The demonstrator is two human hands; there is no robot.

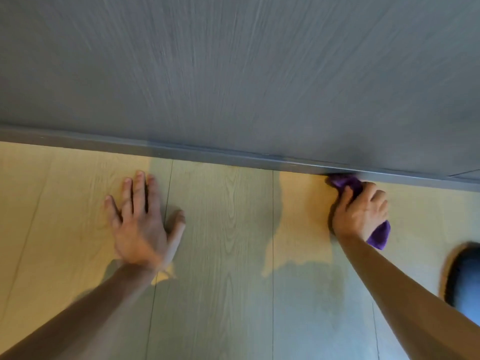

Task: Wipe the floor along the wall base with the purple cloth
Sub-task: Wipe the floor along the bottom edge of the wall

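The purple cloth sits at about three o'clock, its front end pushed against the grey wall base, its tail poking out behind the wrist. The right hand is curled around it, pressing it onto the pale wood floor. At nine o'clock the left hand lies flat, fingers spread wide, holding nothing.

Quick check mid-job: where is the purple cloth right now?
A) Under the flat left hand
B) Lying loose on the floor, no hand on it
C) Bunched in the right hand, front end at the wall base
C: the right hand grips the bunched purple cloth, its front end against the wall base; the left hand lies flat on the floor, bare.
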